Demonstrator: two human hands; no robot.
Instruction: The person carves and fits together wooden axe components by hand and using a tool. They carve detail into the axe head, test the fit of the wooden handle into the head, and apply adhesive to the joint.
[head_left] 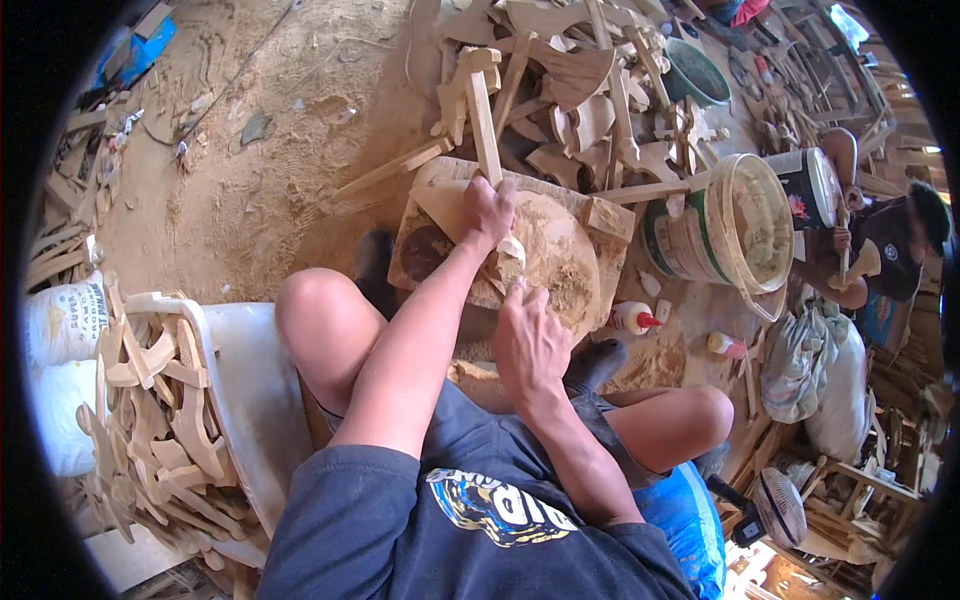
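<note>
Your left hand is wrapped around a wooden shaft (probably stiff, light, best gripped around its narrow width) pointing away from you. Rightward, at the dusty surface, your right hand is curled; whether it grasps anything, I cannot tell.

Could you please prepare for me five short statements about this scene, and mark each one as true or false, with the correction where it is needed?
1. The left hand grips a long wooden piece. True.
2. The right hand rests on a knee. False: the right hand reaches forward, with its fingertips over the work block.
3. The tub at the person's left holds many cut parts. True.
4. The red-tipped bottle is inside the big bucket. False: the red-tipped bottle lies beside the work block.
5. A small fan is at the person's right. True.
</note>
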